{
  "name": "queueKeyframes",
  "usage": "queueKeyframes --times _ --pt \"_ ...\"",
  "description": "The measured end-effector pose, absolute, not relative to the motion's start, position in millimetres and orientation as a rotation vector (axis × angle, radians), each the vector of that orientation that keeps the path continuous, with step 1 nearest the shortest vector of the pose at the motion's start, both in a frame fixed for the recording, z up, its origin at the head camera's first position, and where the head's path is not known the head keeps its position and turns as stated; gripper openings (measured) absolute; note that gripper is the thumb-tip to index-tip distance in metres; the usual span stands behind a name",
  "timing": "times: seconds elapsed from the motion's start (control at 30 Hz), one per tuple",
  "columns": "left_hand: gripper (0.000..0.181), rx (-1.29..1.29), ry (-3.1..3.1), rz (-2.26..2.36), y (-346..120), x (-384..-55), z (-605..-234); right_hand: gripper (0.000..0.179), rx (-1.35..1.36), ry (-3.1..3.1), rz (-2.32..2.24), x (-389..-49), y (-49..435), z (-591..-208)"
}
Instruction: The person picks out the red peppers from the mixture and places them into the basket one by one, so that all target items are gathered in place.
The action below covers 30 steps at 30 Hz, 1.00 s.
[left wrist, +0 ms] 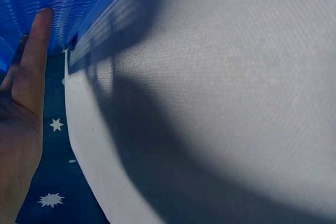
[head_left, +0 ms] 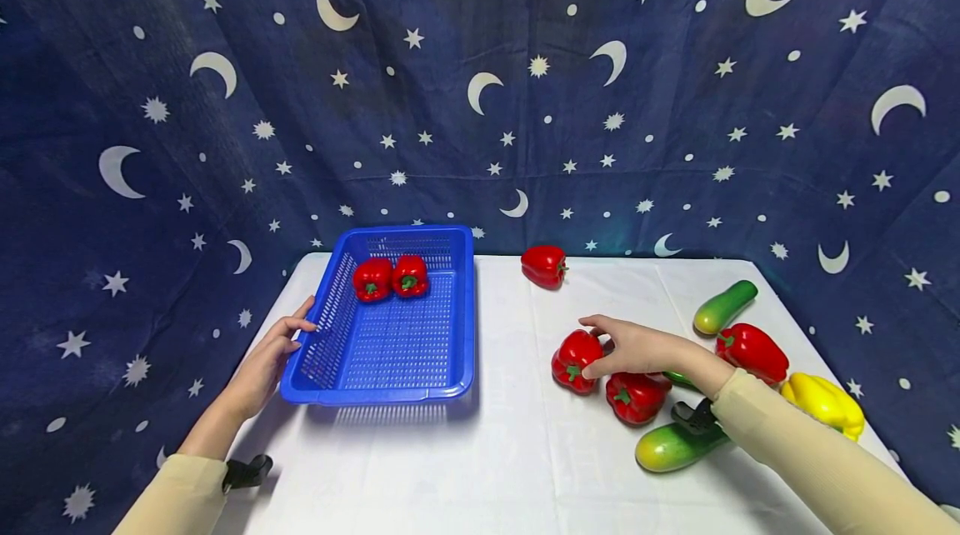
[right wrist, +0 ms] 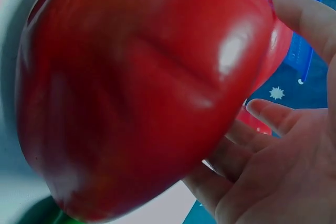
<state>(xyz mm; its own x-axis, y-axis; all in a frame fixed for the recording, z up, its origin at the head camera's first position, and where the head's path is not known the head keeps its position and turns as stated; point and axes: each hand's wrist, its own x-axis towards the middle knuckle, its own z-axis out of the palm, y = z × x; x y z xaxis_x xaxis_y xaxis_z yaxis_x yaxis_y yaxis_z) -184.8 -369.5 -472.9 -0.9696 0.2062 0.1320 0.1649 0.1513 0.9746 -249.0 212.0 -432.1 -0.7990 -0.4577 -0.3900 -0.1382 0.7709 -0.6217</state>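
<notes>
My left hand [head_left: 266, 360] rests at the left side of the blue plastic basket [head_left: 463, 335], its extended fingers touching the rim and wall. The left wrist view shows straight fingers [left wrist: 35, 51] against the slotted side. Inside the basket, two red bell peppers [head_left: 372, 279] sit side by side near the back left. My right hand [head_left: 633, 349] holds another red bell pepper [head_left: 572, 356] on the table, thumb at the near side, fingers at the far side. A closer red bell pepper [right wrist: 142, 93] covers much of the right wrist view and hides part of the grip.
A red bell pepper [head_left: 543, 266] lies at the back of the white-covered table [head_left: 510, 452]. Under and beside my right arm are a red bell pepper [head_left: 637, 397], green cucumber-like vegetables [head_left: 726, 307], another red pepper [head_left: 752, 352] and a yellow pepper [head_left: 823, 404]. A starry curtain [head_left: 435, 102] hangs behind.
</notes>
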Motion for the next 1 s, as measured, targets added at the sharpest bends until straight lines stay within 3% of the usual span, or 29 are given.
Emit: queueKeyframes --times 1.0 --pt "0.032 0.364 2.357 1.992 -368.2 -184.1 -471.7 0.092 -0.422 2.415 -0.788 -254.4 210.6 -436.2"
